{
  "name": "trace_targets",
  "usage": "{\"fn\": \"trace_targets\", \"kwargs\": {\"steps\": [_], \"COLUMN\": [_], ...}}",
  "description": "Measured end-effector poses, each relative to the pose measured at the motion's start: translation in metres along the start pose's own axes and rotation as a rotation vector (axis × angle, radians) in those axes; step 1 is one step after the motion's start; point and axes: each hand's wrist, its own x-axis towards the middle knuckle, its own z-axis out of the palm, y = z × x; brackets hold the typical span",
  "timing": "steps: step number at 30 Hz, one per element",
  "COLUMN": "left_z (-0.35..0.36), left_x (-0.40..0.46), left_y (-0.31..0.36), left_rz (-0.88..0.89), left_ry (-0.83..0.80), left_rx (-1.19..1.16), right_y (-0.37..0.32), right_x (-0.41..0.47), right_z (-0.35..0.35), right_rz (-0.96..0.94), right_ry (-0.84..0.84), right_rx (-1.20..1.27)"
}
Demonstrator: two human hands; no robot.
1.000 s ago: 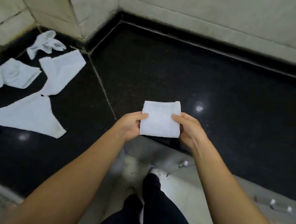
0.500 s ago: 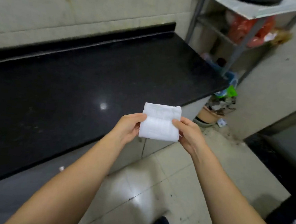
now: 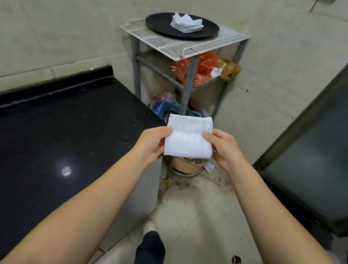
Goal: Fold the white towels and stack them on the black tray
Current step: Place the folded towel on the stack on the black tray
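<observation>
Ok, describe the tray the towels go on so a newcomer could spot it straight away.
Look to the far corner, where a metal shelf stand has a white wire rack on top. The black tray sits on that rack. It is the only round dark dish there, and a small stack of folded white towels lies on it.

Tiled kitchen: black counter (image 3: 40, 140), wire rack (image 3: 177, 45)

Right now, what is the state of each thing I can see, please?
folded towel: folded square, held in the air by both hands
left hand: grips towel's left edge
right hand: grips towel's right edge
black tray: on the wire rack
towel stack: folded, on tray
</observation>
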Motion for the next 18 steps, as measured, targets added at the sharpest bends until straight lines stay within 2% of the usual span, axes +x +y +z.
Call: {"fn": "trace_targets", "kwargs": {"steps": [9,14,18], "left_z": [0.091,0.116,0.129], "left_x": [0.184,0.253,0.319], "left_y": [0.145,0.213,0.252], "left_rz": [0.252,0.383,0.439], "left_ry": [-0.033,0.028,0.167], "left_rx": [0.218,0.301,0.386], "right_y": [-0.139,-0.211,-0.252], "right_x": [0.215,0.304,0.39], "right_z": [-0.003,0.012,0.029], "right_rz": [-0.243,-0.413,-0.516], "right_ry": [-0.007,-0.016,-0.081], "right_rx": [-0.162,-0.365,-0.548]}}
